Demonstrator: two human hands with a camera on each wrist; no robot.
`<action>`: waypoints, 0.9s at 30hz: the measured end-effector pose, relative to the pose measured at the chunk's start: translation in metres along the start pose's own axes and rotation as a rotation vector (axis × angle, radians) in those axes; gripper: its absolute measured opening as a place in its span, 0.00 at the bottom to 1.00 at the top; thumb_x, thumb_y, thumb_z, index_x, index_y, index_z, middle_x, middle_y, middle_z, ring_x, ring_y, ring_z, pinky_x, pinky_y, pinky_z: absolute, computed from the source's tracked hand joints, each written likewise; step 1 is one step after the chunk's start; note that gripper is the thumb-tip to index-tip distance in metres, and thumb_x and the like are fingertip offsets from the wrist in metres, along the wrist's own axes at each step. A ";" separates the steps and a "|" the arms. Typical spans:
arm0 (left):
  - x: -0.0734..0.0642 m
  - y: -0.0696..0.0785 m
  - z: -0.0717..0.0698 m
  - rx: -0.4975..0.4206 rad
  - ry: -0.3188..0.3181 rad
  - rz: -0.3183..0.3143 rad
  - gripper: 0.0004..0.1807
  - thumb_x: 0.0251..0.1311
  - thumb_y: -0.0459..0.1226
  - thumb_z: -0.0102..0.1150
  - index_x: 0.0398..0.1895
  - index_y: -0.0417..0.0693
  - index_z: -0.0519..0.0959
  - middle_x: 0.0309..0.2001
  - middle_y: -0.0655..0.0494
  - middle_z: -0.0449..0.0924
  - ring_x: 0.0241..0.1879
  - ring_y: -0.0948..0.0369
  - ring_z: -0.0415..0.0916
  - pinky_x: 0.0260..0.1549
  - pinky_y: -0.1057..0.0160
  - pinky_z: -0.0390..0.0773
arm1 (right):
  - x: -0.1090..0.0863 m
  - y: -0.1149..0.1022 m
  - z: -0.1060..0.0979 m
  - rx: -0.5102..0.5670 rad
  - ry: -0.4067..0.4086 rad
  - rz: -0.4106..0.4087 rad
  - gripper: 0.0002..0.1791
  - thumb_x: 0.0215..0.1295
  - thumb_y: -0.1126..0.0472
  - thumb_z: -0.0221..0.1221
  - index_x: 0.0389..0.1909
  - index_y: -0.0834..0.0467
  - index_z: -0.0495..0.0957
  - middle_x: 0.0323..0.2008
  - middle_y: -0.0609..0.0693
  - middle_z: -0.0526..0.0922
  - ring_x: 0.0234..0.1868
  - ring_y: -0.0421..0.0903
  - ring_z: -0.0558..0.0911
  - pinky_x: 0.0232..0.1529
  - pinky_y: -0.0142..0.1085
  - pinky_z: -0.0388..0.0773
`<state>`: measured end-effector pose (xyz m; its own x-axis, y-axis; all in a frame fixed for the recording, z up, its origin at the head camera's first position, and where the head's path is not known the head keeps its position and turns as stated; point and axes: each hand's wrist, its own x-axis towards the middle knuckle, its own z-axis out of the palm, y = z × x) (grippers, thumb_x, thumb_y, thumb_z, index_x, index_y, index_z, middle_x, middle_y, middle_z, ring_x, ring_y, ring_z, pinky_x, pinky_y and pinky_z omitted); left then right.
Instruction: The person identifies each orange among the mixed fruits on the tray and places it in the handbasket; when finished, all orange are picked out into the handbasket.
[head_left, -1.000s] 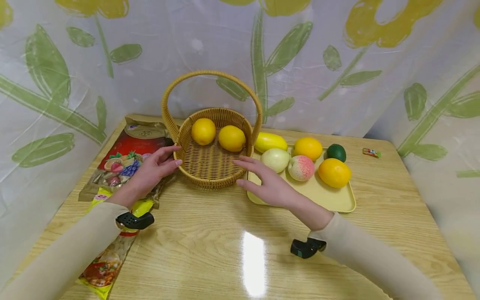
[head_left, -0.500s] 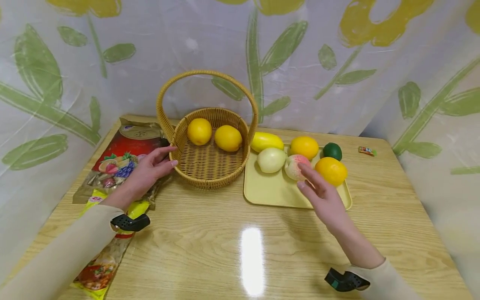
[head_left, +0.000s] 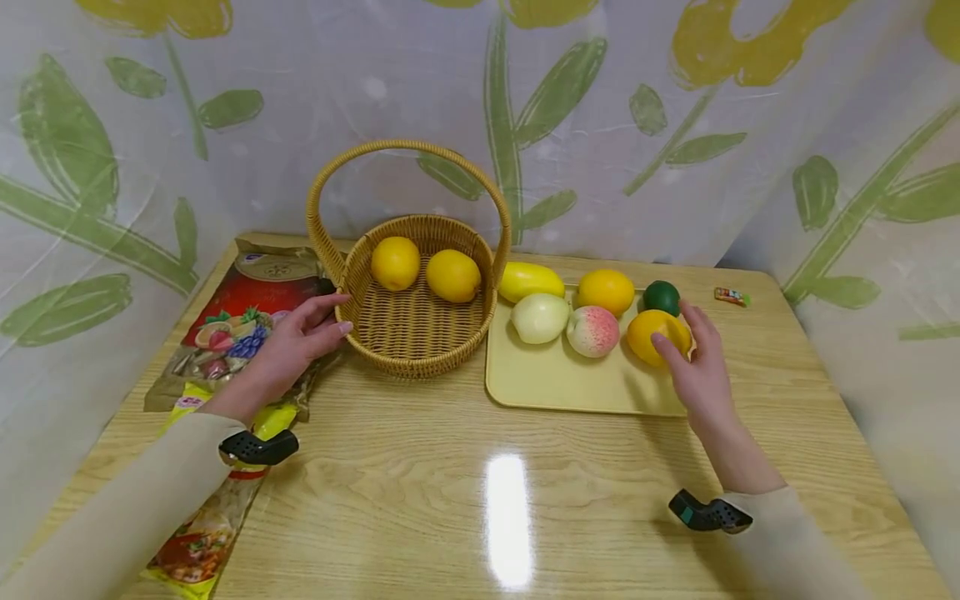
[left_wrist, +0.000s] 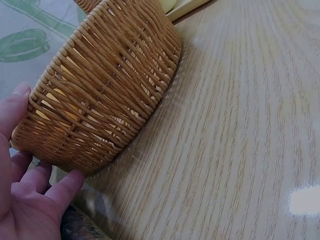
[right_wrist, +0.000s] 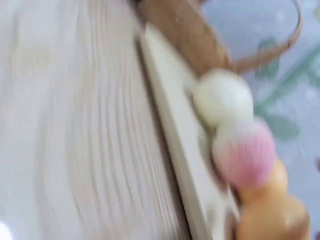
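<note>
My left hand (head_left: 294, 342) touches the left side of a wicker basket (head_left: 420, 367). In the left wrist view, the thumb is at the basket's rim and the bent fingers (left_wrist: 70, 187) lie against its lower wall. Two orange-yellow fruits (head_left: 395, 263) sit inside the basket. Over the right end of a pale yellow tray (head_left: 555, 392), my right hand (head_left: 705, 375) spreads thumb and fingers around the near side of an orange-yellow fruit (head_left: 652, 335). Beside that fruit are a pink-and-white peach (head_left: 594, 331) and a dark green fruit (head_left: 661, 297). The blurred right wrist view does not show the hand.
A pale green fruit (head_left: 540, 318), a long yellow fruit (head_left: 531, 282) and another orange fruit (head_left: 606, 292) are at the tray. Left of the basket lie a red-brown snack bag (head_left: 247, 308) and a yellow food packet (head_left: 198, 542). A small wrapped candy (head_left: 731, 297) lies far right.
My right hand has moved from the basket's right side rightward, past the peach, to the rightmost orange-yellow fruit. My left hand stays at the basket; the view has shifted slightly right.
</note>
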<state>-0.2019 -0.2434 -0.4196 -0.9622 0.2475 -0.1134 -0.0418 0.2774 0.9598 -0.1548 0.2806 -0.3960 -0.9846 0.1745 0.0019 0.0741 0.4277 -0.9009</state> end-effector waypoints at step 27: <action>0.000 -0.001 -0.001 0.004 0.001 0.011 0.37 0.68 0.50 0.55 0.75 0.48 0.57 0.76 0.46 0.50 0.73 0.50 0.52 0.53 0.74 0.72 | 0.031 0.018 -0.014 -0.341 -0.322 -0.050 0.37 0.72 0.43 0.53 0.75 0.55 0.54 0.57 0.70 0.59 0.55 0.66 0.59 0.54 0.57 0.61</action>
<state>-0.2024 -0.2444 -0.4201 -0.9629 0.2496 -0.1030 -0.0306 0.2783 0.9600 -0.1817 0.3058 -0.4059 -0.9832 -0.1150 -0.1415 0.0196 0.7050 -0.7089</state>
